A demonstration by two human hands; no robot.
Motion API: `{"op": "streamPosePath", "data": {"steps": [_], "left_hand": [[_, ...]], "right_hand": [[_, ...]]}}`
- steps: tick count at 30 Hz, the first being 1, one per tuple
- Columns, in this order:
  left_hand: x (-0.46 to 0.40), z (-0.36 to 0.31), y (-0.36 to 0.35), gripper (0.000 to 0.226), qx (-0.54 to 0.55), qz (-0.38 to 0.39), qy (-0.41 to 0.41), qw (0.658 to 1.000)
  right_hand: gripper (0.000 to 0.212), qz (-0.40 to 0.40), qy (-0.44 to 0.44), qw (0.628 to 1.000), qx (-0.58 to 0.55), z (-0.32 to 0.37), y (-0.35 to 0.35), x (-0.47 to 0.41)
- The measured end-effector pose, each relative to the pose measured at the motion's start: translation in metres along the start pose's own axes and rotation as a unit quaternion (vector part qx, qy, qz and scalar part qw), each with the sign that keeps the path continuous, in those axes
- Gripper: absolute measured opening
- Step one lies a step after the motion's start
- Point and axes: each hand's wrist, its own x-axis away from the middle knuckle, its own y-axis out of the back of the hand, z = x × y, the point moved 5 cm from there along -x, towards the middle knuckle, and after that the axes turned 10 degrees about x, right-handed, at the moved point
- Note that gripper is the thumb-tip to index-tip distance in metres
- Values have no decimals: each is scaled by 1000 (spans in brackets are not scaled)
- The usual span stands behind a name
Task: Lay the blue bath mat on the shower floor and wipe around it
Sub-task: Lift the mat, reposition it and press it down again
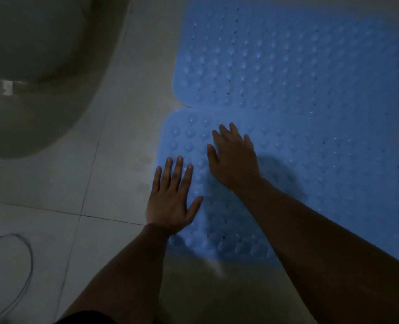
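- Blue bath mat (298,90): lies flat on the tiled floor (53,183), filling the right of the view; bumpy, dotted with small holes; a notch marks its left edge.
- Left hand (170,202): palm down, fingers (178,169) spread, resting at the mat's left edge; the little finger lies at the very border.
- Right hand (235,160): palm down, fingers (225,132) spread, flat on the mat just beyond the left hand, below the notch.
- Toilet bowl (42,78): upper left, apart from the mat.
- Hose (28,258): lower left, on the tiles.
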Motion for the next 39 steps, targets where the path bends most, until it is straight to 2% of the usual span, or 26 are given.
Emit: {"op": "streamPosePath", "data": {"steps": [7,9,11,15,18,21,27,30,33,34,36,37,39], "left_hand": [[0,1,0,96,6,23,13,1000],[-1,-5,12,86,50,27,30,998],[-11,-8,29,65,99,-1,53,994],[-30,-16,60,40,67,-79,39,994],[-32,-15,65,39,49,-105,27,993],[-32,-12,59,40,41,-121,16,992],[-28,-10,36,47,30,-93,-2,995],[-23,-7,39,45,31,-108,-1,994],[-27,-6,50,45,47,-117,40,991],[-30,-5,54,45,53,-121,60,989],[-36,-12,60,46,66,-126,82,986],[-38,-18,60,47,66,-123,81,987],[-41,-43,54,52,72,-101,47,991]], "right_hand": [[57,60,4,998,-32,-9,4,23],[57,51,3,997,-54,-8,20,32],[58,55,2,998,-43,0,18,45],[62,94,-3,996,-3,15,-16,84],[68,105,-17,994,28,14,-46,105],[77,75,-20,996,48,12,-55,109],[84,45,-6,998,50,13,-59,112],[95,74,-6,997,29,14,-58,111],[105,139,1,990,-7,10,-52,108],[101,158,10,987,-19,7,-46,103],[81,175,28,983,-55,-9,-22,89],[69,176,29,982,-65,-21,-9,81],[62,166,-15,984,-69,-55,17,69]]}}
